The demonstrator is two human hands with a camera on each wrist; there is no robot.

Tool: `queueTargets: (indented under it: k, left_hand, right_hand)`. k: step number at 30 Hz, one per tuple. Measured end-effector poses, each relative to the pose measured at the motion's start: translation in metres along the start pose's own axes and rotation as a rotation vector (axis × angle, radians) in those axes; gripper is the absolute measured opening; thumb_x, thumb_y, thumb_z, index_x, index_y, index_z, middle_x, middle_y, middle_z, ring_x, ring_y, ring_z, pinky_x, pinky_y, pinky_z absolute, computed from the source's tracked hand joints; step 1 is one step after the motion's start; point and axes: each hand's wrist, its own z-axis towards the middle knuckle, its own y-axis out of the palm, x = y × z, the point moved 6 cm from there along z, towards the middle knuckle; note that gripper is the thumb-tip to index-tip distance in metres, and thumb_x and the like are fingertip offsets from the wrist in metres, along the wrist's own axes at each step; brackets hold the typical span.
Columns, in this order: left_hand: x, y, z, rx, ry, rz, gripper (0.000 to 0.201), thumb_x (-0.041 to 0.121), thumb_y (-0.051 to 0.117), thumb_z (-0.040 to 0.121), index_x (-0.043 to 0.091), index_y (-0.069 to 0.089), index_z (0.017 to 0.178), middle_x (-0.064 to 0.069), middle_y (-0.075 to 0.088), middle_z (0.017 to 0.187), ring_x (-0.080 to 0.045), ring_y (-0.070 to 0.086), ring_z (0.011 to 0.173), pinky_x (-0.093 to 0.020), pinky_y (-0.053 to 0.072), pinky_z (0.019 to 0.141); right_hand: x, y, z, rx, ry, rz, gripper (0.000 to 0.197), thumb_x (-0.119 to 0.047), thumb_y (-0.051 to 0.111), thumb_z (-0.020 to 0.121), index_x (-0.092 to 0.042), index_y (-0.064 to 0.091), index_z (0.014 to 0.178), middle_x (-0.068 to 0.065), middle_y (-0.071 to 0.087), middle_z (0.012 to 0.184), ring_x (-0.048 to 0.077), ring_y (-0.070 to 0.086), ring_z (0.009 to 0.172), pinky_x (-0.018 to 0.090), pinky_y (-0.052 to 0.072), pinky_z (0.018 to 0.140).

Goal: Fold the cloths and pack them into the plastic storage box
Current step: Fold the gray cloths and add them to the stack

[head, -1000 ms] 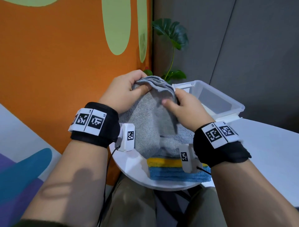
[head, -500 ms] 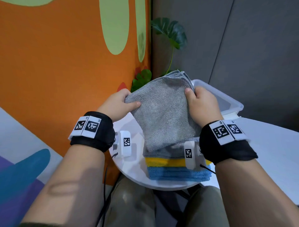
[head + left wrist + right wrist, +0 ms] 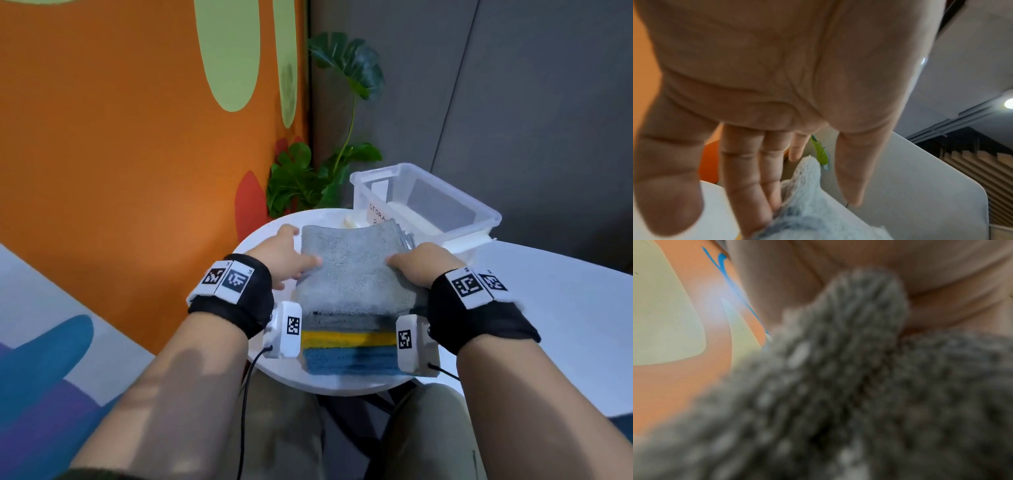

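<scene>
The folded grey cloth (image 3: 356, 270) is lying on top of a stack of folded cloths (image 3: 349, 346), with grey, yellow and blue layers showing beneath it at the near edge. The stack is sitting on the round white table (image 3: 270, 236), just in front of the clear plastic storage box (image 3: 479, 219).

The left hand (image 3: 286, 255) is resting against the cloth's left edge: the fingers (image 3: 748, 178) are extending straight alongside the fabric, with the thumb lying on the top surface. The right hand (image 3: 423, 265) is pressing on the cloth's right side. Its fingers are hidden behind the fabric, so whether they are curling under the edge cannot be determined; the right wrist view is showing only blurred grey pile against the palm (image 3: 941, 272).

A green plant (image 3: 346, 68) is standing behind the table against the orange wall (image 3: 120, 137).
</scene>
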Motion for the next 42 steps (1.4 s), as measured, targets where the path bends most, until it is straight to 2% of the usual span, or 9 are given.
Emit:
queueTargets:
  k: [3,6,10,13,18,26,33,36,42]
  left_hand:
    - [-0.008,0.004,0.000,-0.037,-0.061,0.116,0.042,0.045,0.061,0.089,0.010,0.055,0.113,-0.009,0.070,0.105,-0.021,0.067,0.099,-0.033,0.053,0.074]
    - [-0.005,0.005,-0.002,-0.014,-0.033,0.146,0.033,0.040,0.060,0.091,0.012,0.052,0.076,-0.013,0.070,0.093,-0.029,0.067,0.100,-0.029,0.048,0.067]
    - [0.008,-0.002,-0.001,0.110,0.068,0.119,0.022,0.033,0.056,0.095,0.012,0.052,0.090,-0.014,0.067,0.100,-0.031,0.065,0.096,-0.038,0.053,0.077]
    - [0.013,-0.001,0.003,0.159,0.108,0.038,0.020,0.028,0.058,0.094,0.012,0.052,0.104,-0.012,0.064,0.098,-0.031,0.063,0.094,-0.046,0.055,0.084]
    - [0.006,0.015,0.005,0.056,0.056,0.042,0.020,0.024,0.058,0.094,0.014,0.051,0.111,-0.010,0.064,0.107,-0.028,0.063,0.098,-0.042,0.056,0.083]
    - [0.000,0.020,-0.005,-0.133,0.042,0.036,0.050,0.021,0.073,0.084,0.025,0.040,0.122,0.003,0.059,0.096,-0.016,0.062,0.083,-0.031,0.055,0.073]
    - [0.007,0.017,-0.004,-0.017,0.132,0.016,0.073,0.018,0.077,0.080,0.018,0.034,0.138,-0.010,0.059,0.111,-0.025,0.061,0.089,-0.035,0.056,0.076]
    - [0.005,0.018,-0.003,-0.017,0.122,0.059,0.072,0.021,0.077,0.081,0.019,0.033,0.138,0.002,0.053,0.091,-0.021,0.059,0.081,-0.031,0.054,0.068]
    - [0.008,-0.004,-0.005,0.131,0.159,0.280,0.068,0.037,0.069,0.085,0.021,0.033,0.140,-0.008,0.057,0.121,-0.023,0.057,0.101,-0.031,0.043,0.077]
  right_hand:
    - [0.002,0.003,-0.001,-0.025,0.012,-0.036,0.043,-0.033,0.050,0.095,0.000,0.055,0.123,0.016,0.059,0.122,0.028,0.057,0.111,0.026,0.040,0.084]
    - [-0.004,0.002,-0.001,-0.011,-0.014,-0.127,0.037,-0.027,0.051,0.096,0.001,0.057,0.119,0.014,0.061,0.111,0.029,0.057,0.105,0.026,0.040,0.079]
    - [-0.011,-0.004,0.000,-0.011,-0.080,-0.320,0.021,-0.012,0.043,0.095,-0.001,0.059,0.104,0.005,0.043,0.074,0.022,0.048,0.079,0.025,0.038,0.068]
    - [-0.012,-0.010,-0.006,-0.023,-0.106,-0.419,0.012,-0.009,0.044,0.094,-0.004,0.054,0.094,0.012,0.052,0.092,0.023,0.052,0.080,0.024,0.042,0.069]
    - [-0.005,0.000,-0.015,-0.061,-0.079,-0.471,0.034,-0.016,0.038,0.100,0.001,0.055,0.124,0.013,0.055,0.127,0.027,0.054,0.116,0.030,0.044,0.094]
    - [-0.002,-0.010,-0.002,0.075,0.009,-0.176,0.020,-0.022,0.047,0.094,-0.004,0.055,0.088,0.011,0.056,0.089,0.025,0.050,0.081,0.027,0.038,0.069]
    - [0.007,-0.009,0.008,0.082,0.085,-0.226,0.018,-0.021,0.050,0.093,-0.003,0.053,0.091,0.013,0.054,0.093,0.031,0.057,0.095,0.033,0.046,0.084]
    - [0.010,-0.006,0.006,0.049,0.101,-0.238,0.035,-0.026,0.046,0.094,0.002,0.058,0.111,0.017,0.059,0.110,0.035,0.057,0.108,0.038,0.046,0.094]
    - [-0.005,-0.034,-0.003,0.186,0.009,-0.189,0.024,-0.015,0.045,0.095,-0.003,0.053,0.075,0.009,0.053,0.075,0.026,0.050,0.078,0.028,0.038,0.066]
